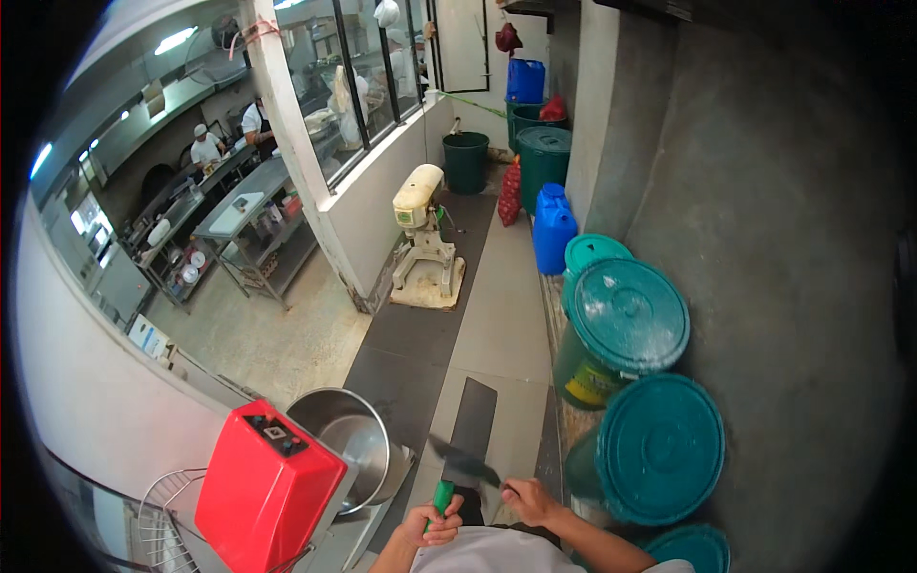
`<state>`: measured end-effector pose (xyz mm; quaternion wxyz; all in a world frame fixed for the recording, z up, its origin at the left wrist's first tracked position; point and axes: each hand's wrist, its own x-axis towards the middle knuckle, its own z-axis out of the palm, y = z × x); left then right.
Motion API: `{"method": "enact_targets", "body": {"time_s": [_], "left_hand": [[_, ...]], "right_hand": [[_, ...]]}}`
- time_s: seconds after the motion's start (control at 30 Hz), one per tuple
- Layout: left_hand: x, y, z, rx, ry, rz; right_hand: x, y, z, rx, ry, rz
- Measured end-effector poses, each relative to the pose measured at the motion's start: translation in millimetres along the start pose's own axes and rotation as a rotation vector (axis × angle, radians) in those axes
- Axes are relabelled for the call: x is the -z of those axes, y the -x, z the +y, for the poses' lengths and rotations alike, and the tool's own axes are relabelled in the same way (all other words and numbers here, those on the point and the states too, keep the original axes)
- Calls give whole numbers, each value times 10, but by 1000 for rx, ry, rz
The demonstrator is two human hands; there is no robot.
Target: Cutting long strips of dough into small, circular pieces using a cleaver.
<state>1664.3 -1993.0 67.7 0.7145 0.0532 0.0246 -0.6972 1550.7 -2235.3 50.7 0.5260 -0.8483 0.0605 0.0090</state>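
Observation:
My left hand, low in the middle of the view, is closed round a green handle. The rest of that tool does not show clearly, so its kind stays unclear. To its right, my right hand grips a knife. The knife's broad dark blade is smeared by motion and points left and away from me, passing just above the green handle. Whether the two touch, I cannot tell.
A red mixer with a steel bowl stands at my left. Green lidded barrels line the right wall, with a blue jerrycan beyond. A cream mixer stands further down the passage. People work in the kitchen at left.

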Motion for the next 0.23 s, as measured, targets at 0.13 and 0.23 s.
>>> {"method": "enact_targets", "body": {"time_s": [0.13, 0.23], "left_hand": [[170, -551, 753, -17, 42, 2], [236, -934, 1494, 19, 9, -39]], "right_hand": [[378, -912, 236, 45, 125, -37], [656, -1819, 514, -132, 65, 142]]}}
